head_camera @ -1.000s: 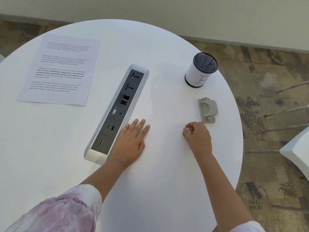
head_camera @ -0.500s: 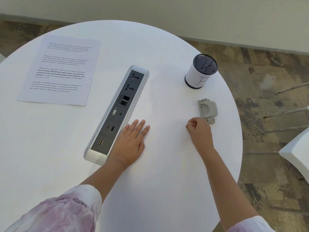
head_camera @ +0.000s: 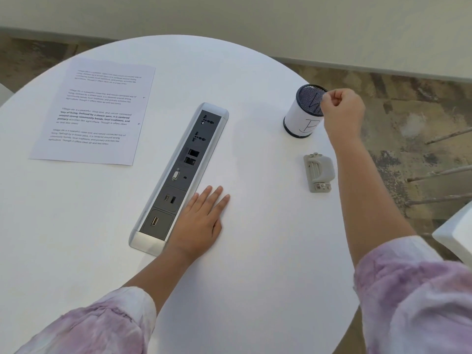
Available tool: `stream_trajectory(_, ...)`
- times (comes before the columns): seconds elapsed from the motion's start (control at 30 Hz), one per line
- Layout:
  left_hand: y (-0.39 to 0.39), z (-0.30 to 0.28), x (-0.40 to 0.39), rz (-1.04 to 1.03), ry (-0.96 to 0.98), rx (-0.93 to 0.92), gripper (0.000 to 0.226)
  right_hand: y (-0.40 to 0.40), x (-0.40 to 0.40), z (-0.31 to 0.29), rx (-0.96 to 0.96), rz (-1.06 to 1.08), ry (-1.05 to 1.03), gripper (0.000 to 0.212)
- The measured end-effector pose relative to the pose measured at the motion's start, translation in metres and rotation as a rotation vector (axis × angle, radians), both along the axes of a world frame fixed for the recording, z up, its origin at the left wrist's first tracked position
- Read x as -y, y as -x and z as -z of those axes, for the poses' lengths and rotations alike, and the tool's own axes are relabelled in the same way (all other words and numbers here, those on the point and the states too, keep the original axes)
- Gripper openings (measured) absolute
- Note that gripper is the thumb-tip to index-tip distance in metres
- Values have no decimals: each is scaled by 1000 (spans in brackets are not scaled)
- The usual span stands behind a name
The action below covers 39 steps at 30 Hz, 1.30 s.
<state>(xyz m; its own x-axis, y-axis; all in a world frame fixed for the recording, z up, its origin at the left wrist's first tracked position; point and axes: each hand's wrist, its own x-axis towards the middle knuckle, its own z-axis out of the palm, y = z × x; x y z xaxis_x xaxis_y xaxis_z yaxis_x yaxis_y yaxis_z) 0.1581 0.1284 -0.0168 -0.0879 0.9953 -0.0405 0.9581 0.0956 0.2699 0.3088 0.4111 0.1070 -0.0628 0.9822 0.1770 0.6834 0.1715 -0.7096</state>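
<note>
My right hand [head_camera: 342,111] hovers over the right rim of a black mesh cup [head_camera: 302,118] wrapped in white paper with a handwritten letter. Its fingers are curled and its thumb and forefinger are pinched together; anything between them is too small to make out. A grey staple remover [head_camera: 319,172] lies on the white round table [head_camera: 255,277], just below the cup and left of my right forearm. My left hand [head_camera: 201,221] rests flat on the table, fingers straight, beside the near end of a socket strip [head_camera: 184,164].
A printed sheet of paper [head_camera: 97,111] lies at the table's far left. The grey socket strip is set diagonally into the tabletop. A white chair edge [head_camera: 457,233] and thin metal legs stand to the right over patterned carpet. A wall runs behind.
My right hand has lifted from the table near the staple remover and moved away from me to the mesh cup's rim, still curled. My left hand has not moved.
</note>
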Motion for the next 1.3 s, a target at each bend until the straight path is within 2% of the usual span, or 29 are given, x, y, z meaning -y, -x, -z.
stream_trajectory(0.1, 0, 1, 0, -1, 2, 8, 51, 3, -14, 5, 122, -27, 16, 23)
stream_trajectory(0.27, 0, 0, 1, -1, 0, 12, 51, 4, -24, 10, 173, -39, 27, 21)
stream_trajectory(0.47, 0, -1, 1, 0, 9, 6, 51, -5, -10, 11, 10, -24, 12, 22)
stream_trajectory(0.63, 0, -2, 1, 0, 17, 3, 51, -13, 56, 16, -144, -139, -100, 9)
stream_trajectory(0.77, 0, -3, 1, -4, 9, -1, 50, -26, 107, 43, -198, -122, -38, 4)
stream_trajectory(0.97, 0, -2, 1, -3, 6, 0, 50, -53, 141, 95, -10, 85, 220, 10)
stream_trajectory(1.07, 0, -2, 0, -4, 8, -4, 51, -58, 147, 105, 40, 86, 321, 13)
stream_trajectory(1.2, -1, -2, 1, -4, 9, -3, 51, -54, 145, 105, 101, 34, 306, 13)
stream_trajectory(1.3, -1, -3, 0, -7, 7, -1, 51, -49, 138, 104, 220, -29, 279, 13)
